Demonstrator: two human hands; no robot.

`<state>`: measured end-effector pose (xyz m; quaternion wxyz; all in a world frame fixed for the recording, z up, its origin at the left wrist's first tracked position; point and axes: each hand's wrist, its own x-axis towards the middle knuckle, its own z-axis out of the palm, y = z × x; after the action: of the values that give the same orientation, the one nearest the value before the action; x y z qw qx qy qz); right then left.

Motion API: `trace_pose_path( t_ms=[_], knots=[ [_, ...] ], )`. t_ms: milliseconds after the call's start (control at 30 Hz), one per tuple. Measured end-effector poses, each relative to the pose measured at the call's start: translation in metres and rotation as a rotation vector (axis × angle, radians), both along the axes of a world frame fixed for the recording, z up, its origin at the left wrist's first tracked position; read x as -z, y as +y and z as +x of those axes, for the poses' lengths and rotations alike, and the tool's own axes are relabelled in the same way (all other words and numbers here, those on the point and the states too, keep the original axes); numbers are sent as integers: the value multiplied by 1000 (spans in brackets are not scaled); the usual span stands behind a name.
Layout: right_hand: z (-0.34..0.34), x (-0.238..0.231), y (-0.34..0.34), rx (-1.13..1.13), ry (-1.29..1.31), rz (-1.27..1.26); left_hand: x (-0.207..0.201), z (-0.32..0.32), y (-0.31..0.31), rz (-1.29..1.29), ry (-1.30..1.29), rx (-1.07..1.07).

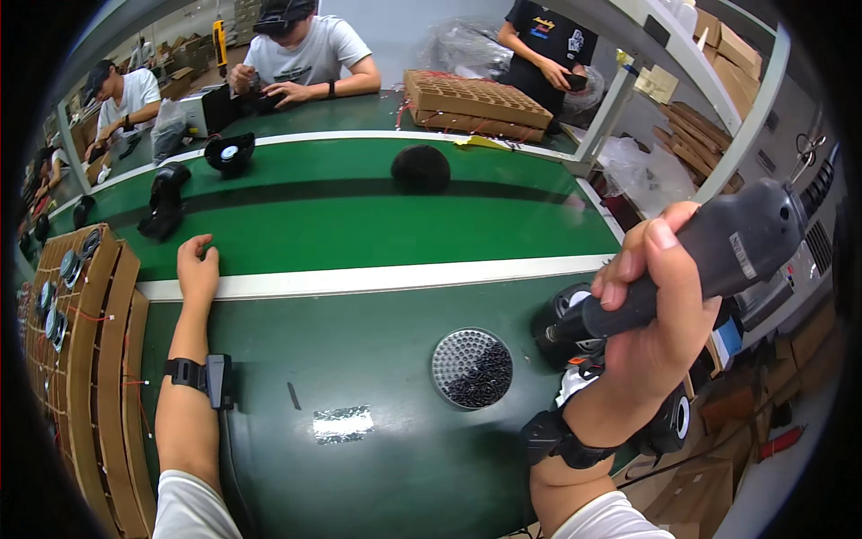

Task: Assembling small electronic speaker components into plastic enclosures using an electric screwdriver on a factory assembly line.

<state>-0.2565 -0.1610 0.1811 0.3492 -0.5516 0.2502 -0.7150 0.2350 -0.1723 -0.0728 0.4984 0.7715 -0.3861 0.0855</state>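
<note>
My right hand (pixel 660 269) is wrapped round a dark grey electric screwdriver (pixel 745 238), which hangs by a hook and coiled cable at the upper right. Its tip end points left, in front of a black speaker housing (pixel 567 314). My left hand (pixel 197 265) hovers over the near edge of the green conveyor belt (pixel 341 229), its fingers loosely bent and apart with nothing visible in them. Nearest to it on the belt is a black curved housing (pixel 164 199). On the worktable, a round dimpled dish (pixel 458 355) holds many small black screws.
Cardboard trays of speakers (pixel 90 359) are stacked at the left. On the belt are a dark rounded piece (pixel 420 169) and a housing with a speaker (pixel 231 154). Co-workers sit and stand across the belt, beside a cardboard tray (pixel 476 99). Clear tape (pixel 343 425) lies on the worktable.
</note>
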Motion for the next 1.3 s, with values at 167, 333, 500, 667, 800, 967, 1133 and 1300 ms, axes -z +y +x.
trace_pose_path(
  t_ms=[167, 333, 500, 667, 800, 967, 1133, 1300],
  knots=[
    [1, 1, -4, 61, 63, 9, 23, 32, -3, -13, -17, 27],
    [-3, -1, -4, 65, 60, 7, 8, 13, -4, 24, 19, 30],
    [-10, -2, -2, 95, 92, 5, 1, 5, 1, 62, -14, 8],
    [-10, -2, -2, 114, 62, 6, -5, -5, 0, 77, -13, 2],
    [-12, -1, -7, 97, 95, 5, 3, 3, -3, 58, -49, 22],
    [-7, -1, -3, 14, 157, -32, 6, 3, -5, 19, -97, 17],
    [-8, 16, -9, -42, 69, -32, -6, -9, 5, -35, -91, -30],
    [-23, 16, -14, -63, 134, -75, -9, -21, 1, -110, -117, -48]
  ],
)
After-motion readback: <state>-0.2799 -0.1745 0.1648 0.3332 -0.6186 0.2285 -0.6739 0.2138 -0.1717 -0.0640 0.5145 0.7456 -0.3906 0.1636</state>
